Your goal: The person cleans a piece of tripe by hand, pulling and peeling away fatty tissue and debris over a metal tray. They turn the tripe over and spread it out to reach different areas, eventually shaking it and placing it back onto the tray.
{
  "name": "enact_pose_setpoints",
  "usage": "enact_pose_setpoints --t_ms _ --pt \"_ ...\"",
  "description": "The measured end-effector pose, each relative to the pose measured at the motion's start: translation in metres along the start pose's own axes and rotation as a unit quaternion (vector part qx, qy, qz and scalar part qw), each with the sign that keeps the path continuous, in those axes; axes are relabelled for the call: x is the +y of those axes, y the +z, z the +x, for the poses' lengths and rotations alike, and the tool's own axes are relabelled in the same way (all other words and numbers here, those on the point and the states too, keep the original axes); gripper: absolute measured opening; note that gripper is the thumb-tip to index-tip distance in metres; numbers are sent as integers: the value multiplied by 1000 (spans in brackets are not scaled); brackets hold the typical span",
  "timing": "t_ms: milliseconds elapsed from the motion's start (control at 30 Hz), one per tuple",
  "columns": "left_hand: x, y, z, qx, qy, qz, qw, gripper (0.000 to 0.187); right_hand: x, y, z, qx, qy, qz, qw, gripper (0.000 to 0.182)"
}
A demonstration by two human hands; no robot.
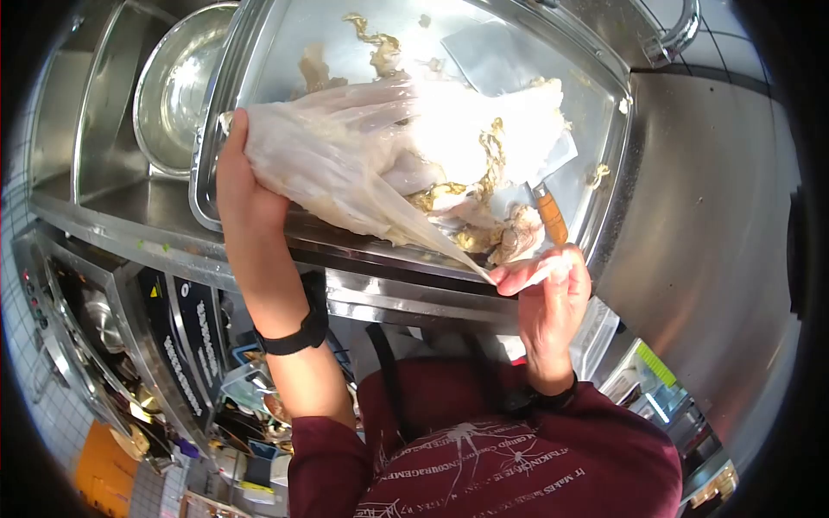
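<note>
A large, pale raw carcass (345, 147) with thin, translucent skin lies across a metal tray (203, 173). Its right part is washed out by bright light. My left hand (250, 186) grips the carcass's narrow left end from below. At the near right, my right hand (553, 289) pinches the tip of a thin skin flap (432, 237), stretched taut from the carcass. A cleaver with a wooden handle (551, 216) lies just beyond my right hand, its blade partly under the carcass. Yellow-brown stringy scraps (494, 151) and a pinkish lump (521, 231) sit by the carcass.
Left of the tray, a round metal bowl (177, 95) stands in a steel sink (65, 138). More scraps (384, 52) lie at the tray's far side. A faucet (678, 39) rises at the back right, above a steel counter (699, 198). Shelves of kitchen goods are below left.
</note>
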State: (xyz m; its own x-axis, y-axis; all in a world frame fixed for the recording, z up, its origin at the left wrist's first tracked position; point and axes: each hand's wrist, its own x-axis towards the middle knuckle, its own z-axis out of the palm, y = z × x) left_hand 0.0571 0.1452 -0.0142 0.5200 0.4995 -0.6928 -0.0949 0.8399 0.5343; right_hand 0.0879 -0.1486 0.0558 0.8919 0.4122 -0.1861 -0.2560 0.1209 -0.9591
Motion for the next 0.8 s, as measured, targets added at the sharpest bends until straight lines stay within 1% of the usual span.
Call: enact_pose_setpoints --t_ms 33,100,133,167,233,267,300,333,367,400,433,500,533,567,633,667,700,767,800 --pt "-5 0 0 -3 -3 10 1000 44 -2 2 -1 9 0 6 1000 24" --pt "-19 2 -11 42 25 32 998 43 -10 11 0 -73 -27 8 997 25" --pt "-25 -4 -13 19 34 42 998 39 -10 17 4 -105 -29 33 993 23" --pt "-34 -8 -17 19 33 45 998 39 -12 24 10 -103 -29 35 994 23" --pt "-53 -10 -30 -15 76 103 992 34 -19 40 25 -148 7 114 982 21" --pt "-60 -9 -39 -38 86 136 986 33 -24 47 34 -148 8 116 982 21" --pt "-65 -7 -47 -37 84 137 986 33 -28 54 43 -130 45 115 984 28" --pt "-70 -5 -56 -3 174 299 938 33 -33 60 51 -111 81 112 984 35" --pt "-73 -2 -64 31 259 449 855 34 -37 64 58 -111 82 110 984 35" --pt "-75 -2 -70 90 386 531 749 30 -40 68 65 -100 93 112 984 35" --pt "-71 -2 -76 92 385 529 751 30 -44 72 70 -92 103 115 984 34" --pt "-57 -5 -88 56 213 501 837 26 -52 79 78 -112 114 130 979 33" --pt "-58 4 -88 19 163 430 888 28 -54 81 79 -131 124 147 973 32" --pt "-61 11 -87 23 163 428 888 28 -54 83 78 -134 126 146 972 32" --pt "-62 24 -78 -43 36 395 917 27 -53 85 80 -149 123 146 970 33" --pt "-66 18 -70 -61 52 393 916 24 -52 85 80 -150 124 145 970 33" --pt "-67 20 -69 -61 52 391 917 24 -51 84 80 -159 118 138 970 34" --pt "-69 26 -69 -67 48 207 975 19 -48 78 82 -169 111 131 971 36" --pt "-70 23 -68 -66 49 206 975 19 -46 72 83 -159 102 133 973 35"
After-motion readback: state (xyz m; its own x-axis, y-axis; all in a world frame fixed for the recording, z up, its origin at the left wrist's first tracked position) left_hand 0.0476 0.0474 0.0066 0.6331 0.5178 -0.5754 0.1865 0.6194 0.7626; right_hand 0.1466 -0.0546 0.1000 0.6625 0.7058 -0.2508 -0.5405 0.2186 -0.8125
